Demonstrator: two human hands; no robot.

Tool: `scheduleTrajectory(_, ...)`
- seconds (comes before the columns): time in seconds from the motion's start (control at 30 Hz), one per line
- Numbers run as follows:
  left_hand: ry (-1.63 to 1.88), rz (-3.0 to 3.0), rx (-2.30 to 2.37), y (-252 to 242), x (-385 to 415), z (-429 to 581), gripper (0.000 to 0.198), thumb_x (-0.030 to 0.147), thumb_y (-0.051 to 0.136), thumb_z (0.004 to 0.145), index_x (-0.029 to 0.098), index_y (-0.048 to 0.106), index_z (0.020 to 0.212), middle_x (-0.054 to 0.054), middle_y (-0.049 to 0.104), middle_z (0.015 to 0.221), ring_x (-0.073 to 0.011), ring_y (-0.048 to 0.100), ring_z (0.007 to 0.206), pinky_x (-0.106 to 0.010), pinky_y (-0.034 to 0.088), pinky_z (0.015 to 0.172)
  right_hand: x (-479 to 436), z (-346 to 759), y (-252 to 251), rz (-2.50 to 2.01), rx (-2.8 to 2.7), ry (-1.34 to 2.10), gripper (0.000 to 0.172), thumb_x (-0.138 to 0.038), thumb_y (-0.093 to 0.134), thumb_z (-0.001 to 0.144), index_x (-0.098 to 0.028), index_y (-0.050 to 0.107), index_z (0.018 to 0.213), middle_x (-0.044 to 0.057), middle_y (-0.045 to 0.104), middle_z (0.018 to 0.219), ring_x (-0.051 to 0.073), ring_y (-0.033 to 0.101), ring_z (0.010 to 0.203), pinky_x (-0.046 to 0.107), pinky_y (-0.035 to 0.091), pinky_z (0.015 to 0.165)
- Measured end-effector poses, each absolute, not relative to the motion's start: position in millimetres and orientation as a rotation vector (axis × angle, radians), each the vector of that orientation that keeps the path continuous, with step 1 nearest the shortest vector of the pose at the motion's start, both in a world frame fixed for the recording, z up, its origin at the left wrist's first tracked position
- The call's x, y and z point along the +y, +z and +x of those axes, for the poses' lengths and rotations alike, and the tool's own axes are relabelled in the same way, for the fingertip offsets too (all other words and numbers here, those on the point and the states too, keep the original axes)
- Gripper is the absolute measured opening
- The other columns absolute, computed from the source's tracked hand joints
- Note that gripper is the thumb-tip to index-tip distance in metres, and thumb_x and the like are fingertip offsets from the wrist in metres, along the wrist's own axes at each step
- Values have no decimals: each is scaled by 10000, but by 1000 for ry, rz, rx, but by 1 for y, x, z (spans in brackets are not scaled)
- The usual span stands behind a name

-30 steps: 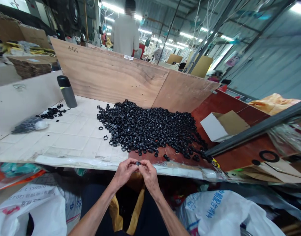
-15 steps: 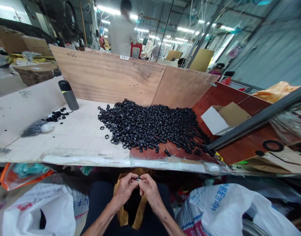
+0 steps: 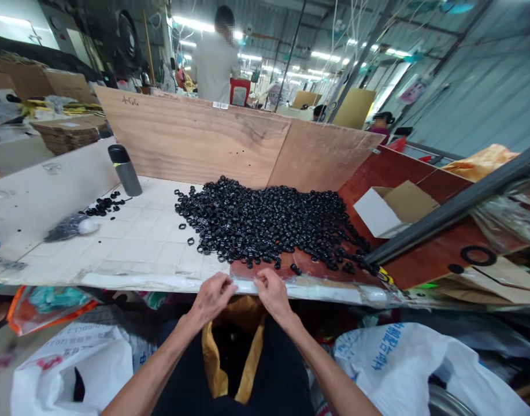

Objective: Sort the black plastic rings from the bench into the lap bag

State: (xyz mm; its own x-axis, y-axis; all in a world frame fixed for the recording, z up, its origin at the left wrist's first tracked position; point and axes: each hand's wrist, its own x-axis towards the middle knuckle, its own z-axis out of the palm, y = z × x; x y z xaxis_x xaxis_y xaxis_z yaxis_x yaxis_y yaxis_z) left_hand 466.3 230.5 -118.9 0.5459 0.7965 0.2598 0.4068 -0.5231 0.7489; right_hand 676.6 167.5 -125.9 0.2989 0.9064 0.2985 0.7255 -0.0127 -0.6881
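Note:
My left hand is over the table's front edge, its fingers curled in and the tips bent toward the middle. Level with it, across a small gap, my right hand has thumb and fingers drawn together. Whatever either hand may hold is too small or hidden to make out. Just beyond both hands lies a wide heap of small black rings. In my lap, below the hands, a yellow-brown bag gapes open with a dark inside.
A dark bottle and a clear bag of black pieces stand left on the table. An open carton and a slanted grey post are right. White sacks flank my legs. A person stands beyond the wooden board.
Both hands have come apart and moved forward from above the lap bag to the table edge. The small black ring formerly pinched between them no longer shows.

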Motion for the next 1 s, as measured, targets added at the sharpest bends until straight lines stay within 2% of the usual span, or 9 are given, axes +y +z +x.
scheduleTrajectory(0.07, 878, 2204, 1108, -119, 257, 481, 77, 236, 551, 917, 195, 610, 945, -34, 626, 870, -187, 616, 785, -310, 485, 771, 195, 681, -126, -1812, -1560, 195, 121, -173, 615, 807, -205, 633, 923, 44, 619, 889, 204, 608, 798, 303, 465, 737)
scheduleTrajectory(0.2, 785, 2337, 1263, -131, 288, 504, 217, 128, 540, 884, 203, 619, 1073, -68, 598, 998, -203, 623, 851, -310, 485, 770, 225, 677, -140, -1878, -1630, 79, 143, -178, 632, 825, -209, 648, 963, 72, 593, 968, 219, 604, 825, 306, 466, 725)
scheduleTrajectory(0.33, 714, 2420, 1290, -142, 291, 512, 188, 178, 500, 942, 218, 630, 1072, -67, 567, 1023, -198, 616, 843, -298, 479, 730, 225, 674, -156, -1775, -1593, 81, 111, -240, 586, 899, -200, 634, 991, 73, 611, 997, 222, 616, 890, 313, 476, 789)
scheduleTrajectory(0.43, 747, 2456, 1267, -146, 291, 514, 181, 236, 520, 954, 218, 627, 1098, -70, 570, 1040, -207, 613, 886, -301, 485, 745, 223, 676, -162, -1677, -1577, 155, 151, -292, 574, 928, -199, 628, 1034, 54, 649, 949, 197, 621, 805, 308, 484, 788)
scheduleTrajectory(0.6, 712, 2497, 1226, -149, 292, 514, 149, 253, 509, 966, 229, 656, 964, -57, 580, 1013, -195, 605, 883, -291, 481, 731, 222, 681, -155, -1549, -1474, 333, 178, -271, 573, 927, -204, 677, 1055, 51, 698, 958, 170, 643, 748, 288, 518, 745)
scheduleTrajectory(0.8, 820, 2484, 1023, -150, 286, 511, 117, 179, 492, 941, 208, 587, 1003, -73, 647, 1004, -229, 611, 981, -341, 489, 853, 220, 684, -151, -1390, -1426, 428, 224, -247, 585, 916, -220, 728, 1087, 88, 680, 1107, 206, 656, 1002, 310, 555, 819)
scheduleTrajectory(0.93, 859, 2362, 998, -151, 284, 508, 175, 190, 524, 908, 200, 521, 1083, -76, 659, 1000, -235, 640, 937, -355, 507, 828, 221, 686, -157, -1346, -1302, 622, 333, -287, 641, 882, -216, 654, 1208, 72, 689, 1048, 184, 689, 867, 315, 580, 772)
scheduleTrajectory(1.0, 881, 2302, 959, -150, 284, 507, 199, 193, 527, 904, 195, 498, 1101, -76, 659, 999, -232, 650, 927, -358, 515, 828, 224, 685, -155, -1349, -1281, 683, 305, -303, 665, 867, -208, 660, 1157, 55, 692, 988, 173, 685, 806, 304, 579, 737)
